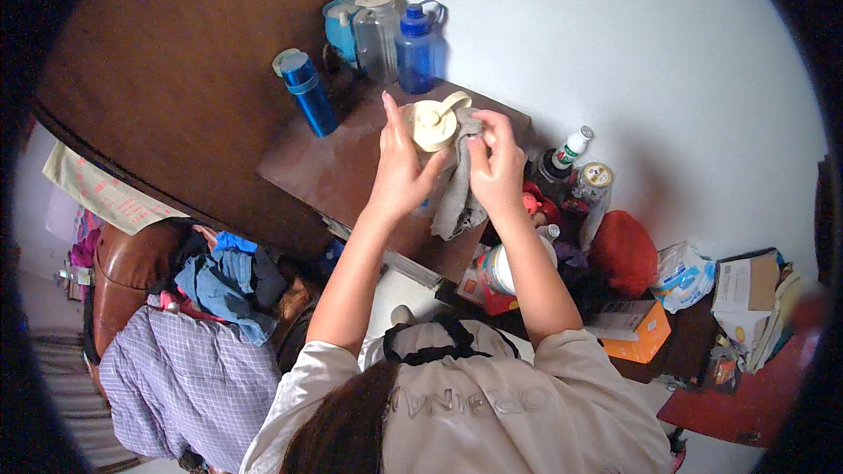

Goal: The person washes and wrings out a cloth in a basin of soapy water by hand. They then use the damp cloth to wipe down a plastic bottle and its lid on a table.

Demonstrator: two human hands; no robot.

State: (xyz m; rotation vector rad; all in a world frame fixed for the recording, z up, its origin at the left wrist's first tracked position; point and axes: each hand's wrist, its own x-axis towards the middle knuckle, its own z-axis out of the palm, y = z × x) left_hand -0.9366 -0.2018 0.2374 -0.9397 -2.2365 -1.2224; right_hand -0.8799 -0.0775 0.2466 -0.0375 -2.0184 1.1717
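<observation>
A bottle with a cream lid (431,126) and a raised carry loop is held over the brown tabletop (296,164). My left hand (400,171) grips it from the left side, thumb towards me. Most of the bottle's body is hidden below the lid and my hands. In my right hand (497,161) a grey cloth (454,201) is pinched between thumb and fingers, pressed to the right side of the lid and bottle. The cloth's lower end hangs down towards the tabletop.
At the back stand a blue bottle (415,56), a clear pitcher (377,39) and a light-blue jug (339,29). A metallic blue flask (309,95) stands left. Right of the table are a white-capped bottle (571,148), a lidded jar (596,178) and a white container (504,270).
</observation>
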